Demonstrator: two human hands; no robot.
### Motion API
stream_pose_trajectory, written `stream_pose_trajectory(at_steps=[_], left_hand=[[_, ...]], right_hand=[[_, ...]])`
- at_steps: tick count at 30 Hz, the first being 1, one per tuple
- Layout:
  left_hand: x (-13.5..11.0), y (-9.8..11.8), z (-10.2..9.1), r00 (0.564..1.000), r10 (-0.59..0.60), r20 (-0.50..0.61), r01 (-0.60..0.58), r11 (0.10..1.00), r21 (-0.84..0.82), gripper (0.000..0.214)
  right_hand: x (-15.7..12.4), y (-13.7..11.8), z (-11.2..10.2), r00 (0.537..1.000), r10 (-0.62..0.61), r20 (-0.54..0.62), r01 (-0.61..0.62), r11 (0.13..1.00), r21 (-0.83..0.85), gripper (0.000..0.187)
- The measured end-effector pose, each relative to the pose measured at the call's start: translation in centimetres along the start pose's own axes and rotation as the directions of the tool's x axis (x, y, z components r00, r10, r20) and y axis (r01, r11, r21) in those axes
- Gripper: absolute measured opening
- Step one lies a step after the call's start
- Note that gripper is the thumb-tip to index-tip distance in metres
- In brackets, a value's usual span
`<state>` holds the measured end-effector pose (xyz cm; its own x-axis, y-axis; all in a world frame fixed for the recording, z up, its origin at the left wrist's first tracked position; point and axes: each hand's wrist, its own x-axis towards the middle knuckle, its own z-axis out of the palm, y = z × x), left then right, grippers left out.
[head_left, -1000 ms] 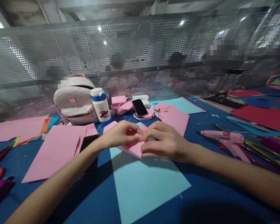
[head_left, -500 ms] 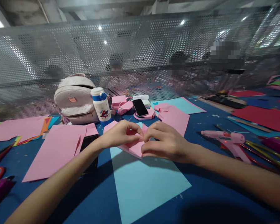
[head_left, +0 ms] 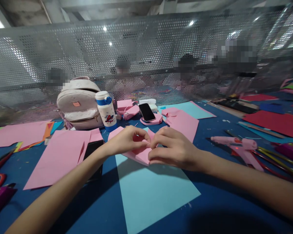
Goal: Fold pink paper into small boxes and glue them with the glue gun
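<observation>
My left hand [head_left: 127,140] and my right hand [head_left: 172,148] meet over a folded piece of pink paper [head_left: 139,155], each with fingers curled and pinching it. The pink piece rests on a light blue sheet [head_left: 151,188] that lies on the blue table. The fingertips of both hands touch at the paper's top fold. Part of the pink paper is hidden under my hands.
Pink sheets [head_left: 56,156] lie to the left, beside a small black box [head_left: 94,152]. Behind stand a pale backpack [head_left: 78,104], a white bottle [head_left: 106,111] and a phone [head_left: 146,112]. A pink glue gun [head_left: 236,144] and sticks lie right. A perforated metal screen [head_left: 146,55] closes the back.
My left fingers have closed slightly further onto the pink paper's fold. Otherwise both hands and the objects stay in place.
</observation>
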<state>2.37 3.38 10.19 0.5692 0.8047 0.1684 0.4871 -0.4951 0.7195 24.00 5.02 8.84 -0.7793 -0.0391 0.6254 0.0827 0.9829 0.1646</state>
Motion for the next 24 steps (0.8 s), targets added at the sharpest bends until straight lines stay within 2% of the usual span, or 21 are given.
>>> stream_pose_trajectory(at_steps=[24], left_hand=[[-0.09, 0.01, 0.02, 1.0, 0.017, 0.004, -0.017, 1.0, -0.008, 0.013]], right_hand=[[0.04, 0.25, 0.02, 1.0, -0.012, 0.005, 0.011, 0.999, 0.038, 0.016]])
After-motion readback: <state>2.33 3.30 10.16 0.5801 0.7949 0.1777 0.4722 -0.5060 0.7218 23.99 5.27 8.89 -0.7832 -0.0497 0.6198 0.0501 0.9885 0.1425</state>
